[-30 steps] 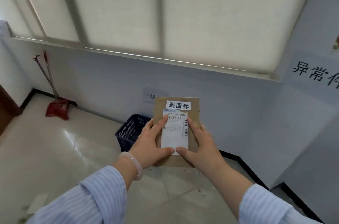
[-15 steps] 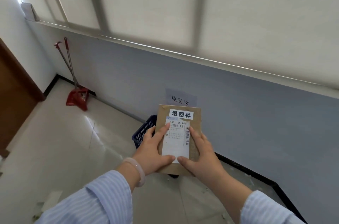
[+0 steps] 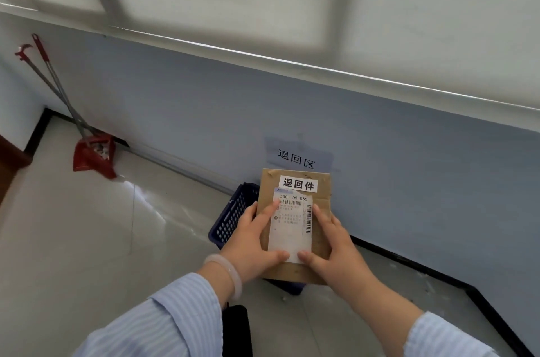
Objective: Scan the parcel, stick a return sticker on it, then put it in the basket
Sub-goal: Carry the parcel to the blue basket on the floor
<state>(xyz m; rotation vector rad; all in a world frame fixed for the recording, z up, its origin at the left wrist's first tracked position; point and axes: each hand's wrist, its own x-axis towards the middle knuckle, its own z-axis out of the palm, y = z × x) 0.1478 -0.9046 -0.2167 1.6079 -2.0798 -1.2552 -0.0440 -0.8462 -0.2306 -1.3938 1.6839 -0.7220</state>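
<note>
A flat brown cardboard parcel (image 3: 323, 210) is held up in front of me by both hands. It carries a white shipping label with barcodes and, above that, a white return sticker (image 3: 298, 183) with black characters. My left hand (image 3: 251, 242) grips the parcel's left edge, thumb on the label. My right hand (image 3: 331, 248) grips the right side, thumb at the label's lower edge. A dark blue perforated basket (image 3: 230, 217) stands on the floor against the wall, mostly hidden behind the parcel and my hands.
A paper sign (image 3: 296, 158) is taped to the blue-grey wall above the basket. A red dustpan and broom (image 3: 93, 153) lean in the left corner. A black baseboard (image 3: 438, 272) runs along the wall to the right. The floor is pale tile.
The view has swung left and closer to the wall and basket. Both hands keep the same grip on the parcel, which now hangs over the basket.
</note>
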